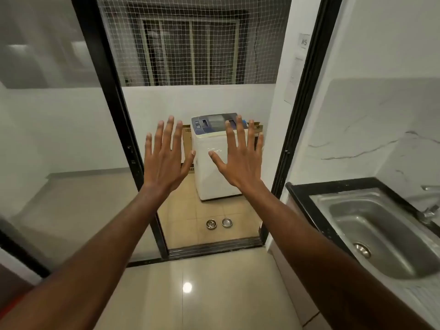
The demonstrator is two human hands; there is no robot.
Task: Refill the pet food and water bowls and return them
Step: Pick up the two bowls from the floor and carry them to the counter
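Two small steel pet bowls stand side by side on the tiled balcony floor beyond the doorway. The left bowl [211, 224] holds some kibble. The right bowl [227, 222] looks shiny inside; I cannot tell what it holds. My left hand [164, 158] and my right hand [240, 156] are raised in front of me with fingers spread, backs toward me, holding nothing. Both hands are high above the bowls and well short of them.
A white washing machine [214, 160] stands behind the bowls with cardboard boxes [188, 139] at its back. A black-framed sliding glass door [114, 129] is at the left, its track [214, 248] across the threshold. A steel sink [371, 232] with a tap [428, 211] is at the right.
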